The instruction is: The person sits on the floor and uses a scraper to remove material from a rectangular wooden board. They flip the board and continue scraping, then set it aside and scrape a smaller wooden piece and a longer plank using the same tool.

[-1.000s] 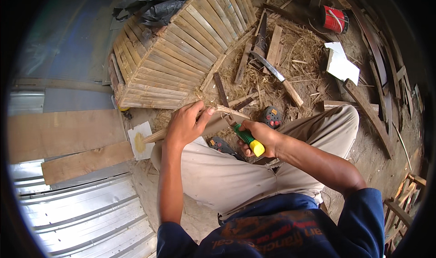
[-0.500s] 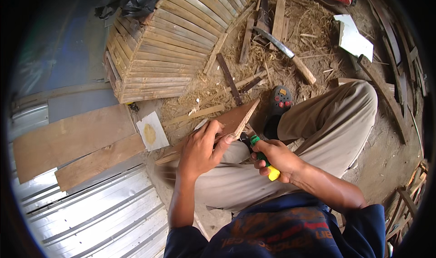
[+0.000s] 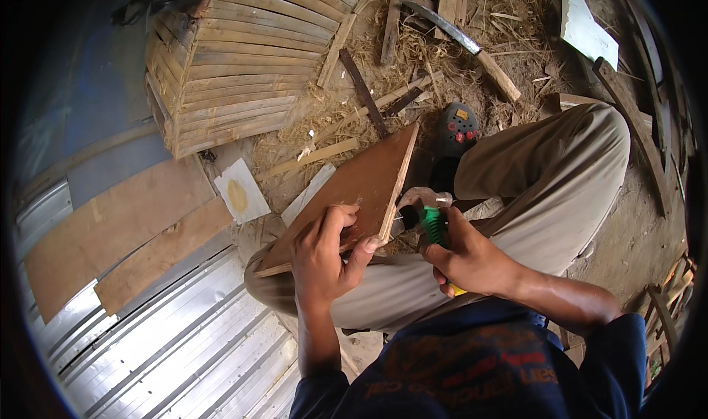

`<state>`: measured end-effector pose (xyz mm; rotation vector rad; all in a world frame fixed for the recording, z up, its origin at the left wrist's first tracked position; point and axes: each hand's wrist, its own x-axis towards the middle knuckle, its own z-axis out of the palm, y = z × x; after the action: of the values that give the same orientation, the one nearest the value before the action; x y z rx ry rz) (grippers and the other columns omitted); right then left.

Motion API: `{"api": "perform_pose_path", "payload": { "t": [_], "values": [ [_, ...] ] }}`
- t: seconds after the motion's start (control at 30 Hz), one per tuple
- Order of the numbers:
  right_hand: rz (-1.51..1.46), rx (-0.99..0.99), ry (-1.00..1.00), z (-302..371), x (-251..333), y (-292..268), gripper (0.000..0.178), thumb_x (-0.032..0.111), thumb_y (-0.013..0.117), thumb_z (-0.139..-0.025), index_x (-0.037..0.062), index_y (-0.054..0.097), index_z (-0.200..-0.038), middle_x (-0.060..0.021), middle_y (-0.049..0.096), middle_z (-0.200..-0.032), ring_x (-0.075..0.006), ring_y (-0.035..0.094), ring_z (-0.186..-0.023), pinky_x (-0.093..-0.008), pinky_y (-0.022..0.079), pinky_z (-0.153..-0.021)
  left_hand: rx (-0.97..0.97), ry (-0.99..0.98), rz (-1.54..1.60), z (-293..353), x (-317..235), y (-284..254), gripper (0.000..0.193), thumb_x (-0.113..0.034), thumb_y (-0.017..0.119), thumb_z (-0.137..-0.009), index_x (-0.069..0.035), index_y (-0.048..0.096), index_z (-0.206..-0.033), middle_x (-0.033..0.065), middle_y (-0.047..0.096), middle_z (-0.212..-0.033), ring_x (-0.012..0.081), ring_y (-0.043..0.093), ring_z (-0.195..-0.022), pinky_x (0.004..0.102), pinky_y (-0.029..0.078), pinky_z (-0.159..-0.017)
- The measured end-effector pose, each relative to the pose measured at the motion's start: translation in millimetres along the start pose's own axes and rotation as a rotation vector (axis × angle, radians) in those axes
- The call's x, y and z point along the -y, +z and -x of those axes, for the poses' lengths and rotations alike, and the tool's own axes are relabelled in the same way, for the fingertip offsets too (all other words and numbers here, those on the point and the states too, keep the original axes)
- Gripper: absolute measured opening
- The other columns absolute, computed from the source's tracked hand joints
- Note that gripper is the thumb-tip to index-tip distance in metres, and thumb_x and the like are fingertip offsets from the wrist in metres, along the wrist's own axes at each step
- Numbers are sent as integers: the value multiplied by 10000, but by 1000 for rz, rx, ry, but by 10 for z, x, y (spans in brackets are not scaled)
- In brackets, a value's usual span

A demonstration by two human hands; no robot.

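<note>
A seated person in tan trousers and a dark blue shirt works over their lap, seen from above. The left hand (image 3: 324, 253) is closed on the near end of a flat brown wooden board (image 3: 354, 190), fingers on its top face and the thumb hooked over its right edge. The board rests on the left thigh and slants up and away to the far right, its far corner lifted off the ground.

The right hand (image 3: 464, 260) is wrapped tight around the green and yellow handle of a claw hammer (image 3: 428, 209). The steel head sits just beside the board's right edge, close to the left thumb (whether it touches the wood is not clear).

Just beyond the hammer, a foot wears a dark sandal (image 3: 453, 135) with red and yellow spots. Far left stands a slatted bamboo crate (image 3: 236, 65), tilted on its side. Pale straw and wood shavings (image 3: 413, 58) cover the ground beyond the board, mixed with loose sticks. A curved blade with a wooden handle (image 3: 464, 47) lies in the litter at far right. On the left lie plain planks (image 3: 125, 235), and nearer, corrugated metal sheeting (image 3: 169, 353). A small pale square of paper (image 3: 241, 192) lies between planks and board.
</note>
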<state>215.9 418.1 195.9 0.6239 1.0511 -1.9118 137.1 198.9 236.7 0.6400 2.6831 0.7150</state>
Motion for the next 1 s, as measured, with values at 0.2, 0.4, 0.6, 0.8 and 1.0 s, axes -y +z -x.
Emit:
{"api": "perform_pose_path", "payload": {
  "t": [0.2, 0.4, 0.6, 0.8, 1.0],
  "values": [
    [-253, -63, -187, -277, 9, 173, 305, 254, 492, -1080, 44, 396, -1278, -59, 504, -852, -132, 524, -548, -291, 461, -411, -145, 97, -79, -338, 64, -56, 420, -475, 650, -938, -56, 645, -906, 122, 709, -824, 353, 693, -711, 433, 525, -623],
    [-72, -165, -515, -688, 38, 124, 371, 237, 564, -1056, 23, 385, -1301, -72, 554, -906, -133, 565, -599, -291, 485, -446, -201, 31, -158, -770, 167, -296, 443, -470, 625, -967, -56, 621, -807, 130, 651, -646, 363, 671, -649, 435, 487, -576],
    [197, -486, -1024, -900, 13, -16, 539, 99, 671, -974, -33, 312, -1354, -168, 669, -1002, -186, 698, -837, -335, 551, -652, -244, 7, -216, -1125, 300, -430, 493, -490, 581, -988, -21, 670, -864, 148, 651, -699, 322, 644, -659, 411, 480, -642],
    [576, -622, -1072, -898, 470, -96, 481, 134, 666, -977, -47, 368, -1308, -141, 685, -820, -194, 677, -670, -331, 533, -597, -269, -52, -173, -1268, 291, -458, 555, -571, 600, -952, -42, 710, -824, 145, 679, -710, 342, 654, -679, 408, 495, -652],
    [740, -553, -1278, -777, 791, -22, 521, 125, 652, -964, -60, 354, -1350, -251, 698, -827, -387, 735, -751, -425, 547, -621, -350, -71, -165, -1358, 323, -441, 589, -596, 611, -932, -33, 704, -789, 142, 698, -721, 340, 677, -695, 421, 508, -646]
  ]
}}
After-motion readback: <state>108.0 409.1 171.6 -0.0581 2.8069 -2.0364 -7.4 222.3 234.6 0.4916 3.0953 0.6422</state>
